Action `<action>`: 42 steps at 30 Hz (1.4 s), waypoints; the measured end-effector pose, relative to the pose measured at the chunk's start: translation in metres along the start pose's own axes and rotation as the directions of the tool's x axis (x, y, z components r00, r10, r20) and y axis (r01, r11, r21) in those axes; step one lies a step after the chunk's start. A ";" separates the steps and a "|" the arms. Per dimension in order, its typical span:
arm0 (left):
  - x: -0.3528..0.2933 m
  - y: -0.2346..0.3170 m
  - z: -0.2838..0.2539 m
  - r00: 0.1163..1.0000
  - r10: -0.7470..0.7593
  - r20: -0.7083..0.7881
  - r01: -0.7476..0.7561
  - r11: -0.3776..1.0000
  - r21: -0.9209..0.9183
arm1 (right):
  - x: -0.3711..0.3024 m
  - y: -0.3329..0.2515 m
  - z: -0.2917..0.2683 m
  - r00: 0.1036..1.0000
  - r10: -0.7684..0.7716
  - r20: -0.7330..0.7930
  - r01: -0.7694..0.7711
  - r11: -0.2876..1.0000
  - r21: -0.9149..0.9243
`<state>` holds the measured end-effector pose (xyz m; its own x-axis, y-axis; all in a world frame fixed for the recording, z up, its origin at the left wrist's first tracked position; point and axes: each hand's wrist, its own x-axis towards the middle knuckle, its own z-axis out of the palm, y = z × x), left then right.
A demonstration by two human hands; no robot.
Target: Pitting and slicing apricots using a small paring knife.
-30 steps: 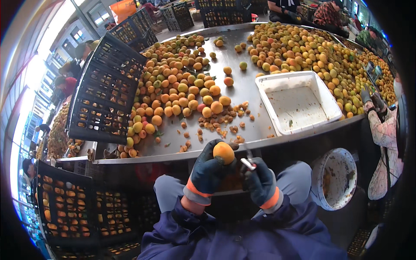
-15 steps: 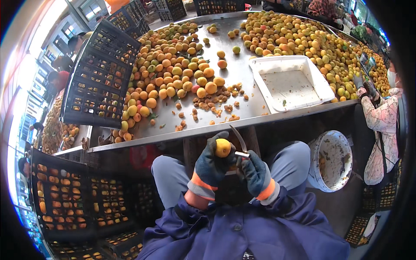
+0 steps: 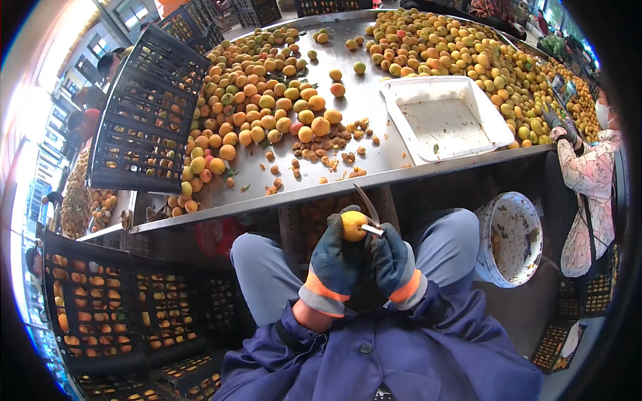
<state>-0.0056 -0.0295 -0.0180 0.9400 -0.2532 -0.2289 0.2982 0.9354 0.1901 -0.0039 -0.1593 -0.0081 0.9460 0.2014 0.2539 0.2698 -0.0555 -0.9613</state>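
We sat with blue trousered knees under the table edge, both hands in dark blue gloves with orange cuffs. Our left hand (image 3: 334, 257) was curled tight around a yellow apricot (image 3: 353, 225), held at lap height just below the rim of the table. Our right hand (image 3: 393, 260) was closed on the handle of a small knife (image 3: 368, 212), its curved blade rising beside the fruit and touching it.

To our right a white round bucket (image 3: 511, 237) stood on the floor; to our left black plastic crates (image 3: 93, 301) held more fruit.

Beyond our hands lay the steel table (image 3: 374, 117). Near its front edge brown pits (image 3: 321, 147) were scattered, and past them a heap of orange and yellow apricots (image 3: 261, 100). A white rectangular tray (image 3: 445, 117) sat to the right, nearly bare inside. A black crate (image 3: 144, 117) leaned on the table's left end. Farther back another broad pile of fruit (image 3: 455, 47) ran along the far side, where another person in a floral sleeve (image 3: 588, 174) stood at the right edge.
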 end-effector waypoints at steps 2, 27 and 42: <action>0.000 -0.001 0.000 1.000 -0.008 0.012 0.008 1.000 -0.011 | -0.001 0.002 0.001 1.000 -0.003 0.002 0.004 0.997 -0.081; 0.000 0.001 -0.009 0.950 0.311 -0.004 -0.248 0.768 0.591 | 0.002 0.015 0.007 0.990 0.093 0.101 -0.097 0.995 0.034; -0.005 0.012 0.011 0.998 -0.037 -0.042 0.024 0.959 -0.281 | -0.032 0.006 -0.022 0.960 0.157 0.232 -0.194 0.971 0.143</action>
<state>-0.0047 -0.0200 -0.0041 0.9204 -0.2771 -0.2758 0.2619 0.9608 -0.0915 -0.0286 -0.1874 -0.0199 0.9090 0.4112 0.0676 0.0529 0.0470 -0.9975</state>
